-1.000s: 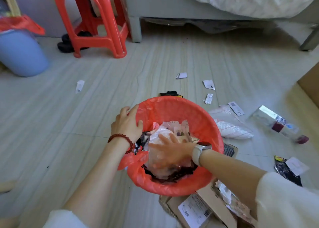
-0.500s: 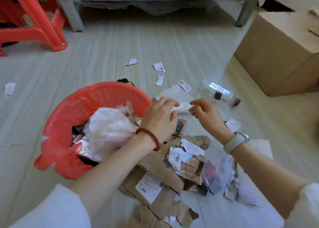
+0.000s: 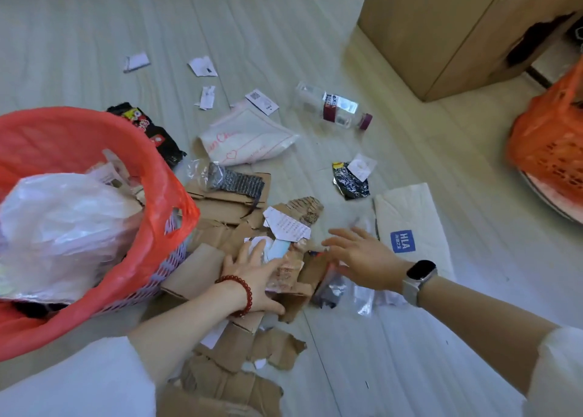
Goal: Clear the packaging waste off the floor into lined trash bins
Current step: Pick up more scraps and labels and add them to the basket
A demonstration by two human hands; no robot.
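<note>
Step in hand, as I read it: gathering the next load of scrap from the pile beside the bin, no lift yet. Far left of both hands, the red-lined trash bin (image 3: 94,164) sits tilted toward camera and looks near full, with a clear plastic bag (image 3: 60,227) bulging at the top. Left hand (image 3: 252,274), red bead bracelet (image 3: 239,293) on the wrist, lies flat with fingers spread on the torn cardboard pile (image 3: 227,214) just right of the bin wall, fingertips touching crumpled white paper (image 3: 263,247); fingers straight, pressing, nothing pinched. Ahead of its fingertips lies a printed paper slip (image 3: 287,229). Right hand (image 3: 362,259), smartwatch (image 3: 419,277) on the wrist, has straight fingers and holds nothing; hovering or touching, cannot tell. Below its palm there is crumpled clear and dark film wrap (image 3: 340,287); just beyond its wrist side, a white HLA mailer bag (image 3: 410,227). Well ahead of both hands: white printed poly bag (image 3: 249,139), black snack wrapper (image 3: 148,129), empty clear bottle (image 3: 334,107), small paper scraps (image 3: 202,66). Far right, a second orange-lined bin (image 3: 549,139). Next move needs both hands to close inward, squeeze cardboard and paper into one bundle, then carry it left and over the rim. Bin headroom is tight, so the load may need pressing down, or the far-right bin takes the rest.
</note>
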